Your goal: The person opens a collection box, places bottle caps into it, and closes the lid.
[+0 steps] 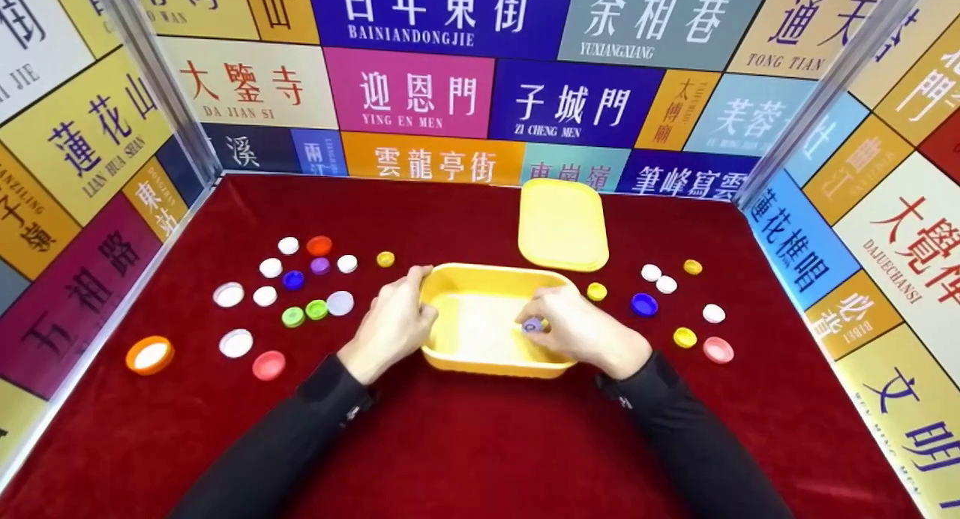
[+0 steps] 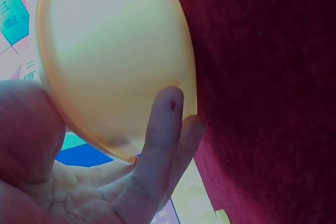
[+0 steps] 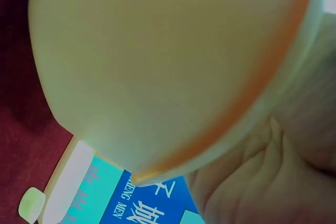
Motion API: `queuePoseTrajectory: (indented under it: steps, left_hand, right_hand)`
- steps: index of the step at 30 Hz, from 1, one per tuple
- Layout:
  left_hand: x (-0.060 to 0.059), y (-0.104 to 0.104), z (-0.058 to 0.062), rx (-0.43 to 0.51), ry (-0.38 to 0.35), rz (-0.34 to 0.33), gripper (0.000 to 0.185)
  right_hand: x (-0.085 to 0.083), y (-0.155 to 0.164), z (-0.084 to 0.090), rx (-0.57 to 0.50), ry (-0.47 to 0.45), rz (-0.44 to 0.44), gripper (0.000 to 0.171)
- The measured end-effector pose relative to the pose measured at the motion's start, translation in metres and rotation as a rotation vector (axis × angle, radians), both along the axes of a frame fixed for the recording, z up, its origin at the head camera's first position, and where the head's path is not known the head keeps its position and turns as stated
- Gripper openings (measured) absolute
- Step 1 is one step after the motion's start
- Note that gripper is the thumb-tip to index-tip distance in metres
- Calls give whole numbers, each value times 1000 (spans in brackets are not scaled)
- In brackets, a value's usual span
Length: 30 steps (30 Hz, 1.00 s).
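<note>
The yellow tub (image 1: 480, 369) is being gripped at its left end by the left hand (image 1: 394, 324): the thumb is being kept inside the rim, while fingers (image 2: 163, 135) are being rested against the outer wall, as is being shown by the left wrist view. The tub is being supported near the middle of the red table (image 1: 480, 451), open side up. Inside it, towards its right end, a small purple cap (image 1: 532, 325) is being pinched by the curled fingers of the right hand (image 1: 585, 328); whether the tub's floor is being touched by the cap cannot be told. In the right wrist view these fingers are being hidden by the tub wall. Behind the tub, the table's back edge is being reached by a yellow lid (image 1: 562, 226). The left side of the table is being taken up by scattered caps, with an orange-rimmed cap (image 1: 150, 355) lying nearest the left edge. Towards the right edge, a blue cap (image 1: 643, 304) and a pink cap (image 1: 718, 349) are being accompanied by white and yellow ones. The back edge is being bordered by lettered panels (image 1: 409, 91)
</note>
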State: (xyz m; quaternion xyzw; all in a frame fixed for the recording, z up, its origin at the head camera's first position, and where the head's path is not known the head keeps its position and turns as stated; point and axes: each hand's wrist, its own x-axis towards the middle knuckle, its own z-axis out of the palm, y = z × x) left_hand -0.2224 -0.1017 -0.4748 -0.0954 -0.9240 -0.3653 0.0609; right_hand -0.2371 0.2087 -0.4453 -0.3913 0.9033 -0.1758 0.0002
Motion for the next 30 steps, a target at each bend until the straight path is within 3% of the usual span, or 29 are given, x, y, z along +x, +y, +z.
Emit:
queuePoseTrajectory:
  steps: [18, 26, 30]
  left_hand:
    - [0, 2, -2, -10, -13, 10, 57]
    - [-1, 2, -3, -8, -7, 11, 58]
    - [-1, 1, -3, -8, -10, 15, 58]
  right_hand:
    - [0, 5, 1, -50, -78, -44, 29]
    - [-7, 18, 12, -122, 29, -38, 30]
    - [-14, 29, 17, -192, 55, -100, 28]
